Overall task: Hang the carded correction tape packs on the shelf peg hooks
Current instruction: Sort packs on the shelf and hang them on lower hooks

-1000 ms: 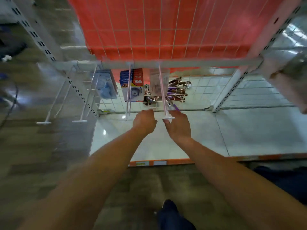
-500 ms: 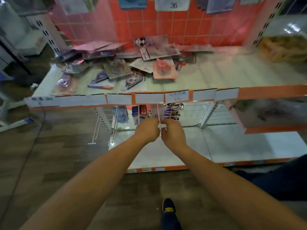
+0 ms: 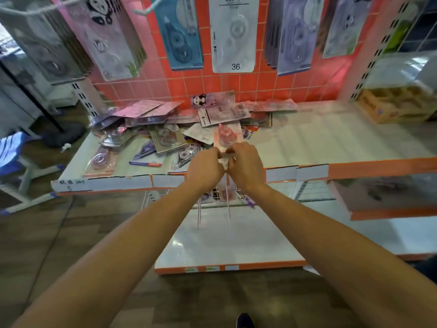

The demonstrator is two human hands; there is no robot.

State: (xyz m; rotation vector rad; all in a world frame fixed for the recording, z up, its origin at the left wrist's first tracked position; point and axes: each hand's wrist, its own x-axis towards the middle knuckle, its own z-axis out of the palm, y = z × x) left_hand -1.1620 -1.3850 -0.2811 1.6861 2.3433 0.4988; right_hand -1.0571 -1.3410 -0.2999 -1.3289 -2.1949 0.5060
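Note:
A pink carded correction tape pack (image 3: 227, 134) lies at the front of a loose pile of carded packs (image 3: 151, 138) on the white shelf (image 3: 331, 138). My left hand (image 3: 205, 169) and my right hand (image 3: 246, 166) meet at the shelf's front edge, fingers curled and pinching the near edge of the pink pack. Several packs (image 3: 233, 36) hang in rows from pegs on the orange grid wall above. Bare white peg hooks (image 3: 229, 209) stick out under the shelf, partly hidden by my wrists.
A cardboard box (image 3: 397, 102) stands at the right end of the shelf. Below is a white bottom shelf (image 3: 224, 245) with an orange lip. A blue-and-white stool (image 3: 14, 152) is at the left. My shoe (image 3: 244, 320) shows on the dark floor.
My view has tilted up from the lower peg hooks to the shelf and wall. Both hands rose from the hook under the shelf to the pink pack at the shelf's front.

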